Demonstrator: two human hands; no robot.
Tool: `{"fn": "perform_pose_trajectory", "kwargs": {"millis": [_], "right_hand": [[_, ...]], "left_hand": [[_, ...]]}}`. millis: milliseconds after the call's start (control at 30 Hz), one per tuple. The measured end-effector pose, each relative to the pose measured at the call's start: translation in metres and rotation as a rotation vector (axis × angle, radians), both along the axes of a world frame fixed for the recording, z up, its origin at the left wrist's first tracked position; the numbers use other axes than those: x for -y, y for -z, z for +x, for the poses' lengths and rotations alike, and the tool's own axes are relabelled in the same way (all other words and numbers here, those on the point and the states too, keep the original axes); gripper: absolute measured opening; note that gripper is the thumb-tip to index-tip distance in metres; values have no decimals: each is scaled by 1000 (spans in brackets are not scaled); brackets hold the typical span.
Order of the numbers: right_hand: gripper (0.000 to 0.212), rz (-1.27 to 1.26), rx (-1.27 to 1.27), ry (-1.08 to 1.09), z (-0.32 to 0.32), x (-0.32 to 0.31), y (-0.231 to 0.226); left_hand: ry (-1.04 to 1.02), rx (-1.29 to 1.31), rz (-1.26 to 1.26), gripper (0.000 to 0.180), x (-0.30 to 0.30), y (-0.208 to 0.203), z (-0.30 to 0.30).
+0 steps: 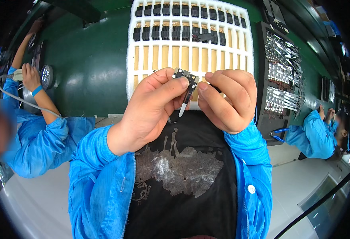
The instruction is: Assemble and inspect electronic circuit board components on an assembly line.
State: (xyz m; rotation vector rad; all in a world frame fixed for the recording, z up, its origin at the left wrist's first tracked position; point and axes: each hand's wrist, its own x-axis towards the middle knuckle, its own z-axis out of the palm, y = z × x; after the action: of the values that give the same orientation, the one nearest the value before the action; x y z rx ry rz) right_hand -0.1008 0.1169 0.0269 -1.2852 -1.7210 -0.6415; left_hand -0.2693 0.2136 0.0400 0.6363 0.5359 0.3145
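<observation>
Left hand: the left hand [149,109] is raised in front of the chest, fingers curled, thumb and forefinger pinched on the left edge of a small dark square circuit board [185,76].
Right hand: the right hand [226,99] is at the same height, curled into a loose fist, thumb and forefinger tips closed on the board's right edge; both forearms come up from the near edge in bright blue sleeves.
Board: held between the two hands, above the near edge of the dark green worktop [87,67]; a thin flat white strip [185,104] hangs down from it between the thumbs.
Far side: a white slotted foam tray [191,51] lies on the worktop just beyond the hands, its far rows filled with small black parts.
Right: a dark tray of shiny metal pieces [280,75] sits right of the foam tray.
Hard to make out: the thumbs cover the board's lower part; a fine wire at its left is barely visible; the black parts are too small to identify.
</observation>
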Motion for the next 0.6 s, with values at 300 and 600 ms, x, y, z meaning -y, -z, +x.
{"fn": "perform_pose_trajectory", "kwargs": {"millis": [300, 600], "right_hand": [[34, -26, 6, -30, 0, 1, -2], [36, 13, 31, -25, 1, 3, 3]], "left_hand": [[24, -15, -13, 26, 1, -4, 1], [73, -1, -57, 25, 4, -5, 2]]}}
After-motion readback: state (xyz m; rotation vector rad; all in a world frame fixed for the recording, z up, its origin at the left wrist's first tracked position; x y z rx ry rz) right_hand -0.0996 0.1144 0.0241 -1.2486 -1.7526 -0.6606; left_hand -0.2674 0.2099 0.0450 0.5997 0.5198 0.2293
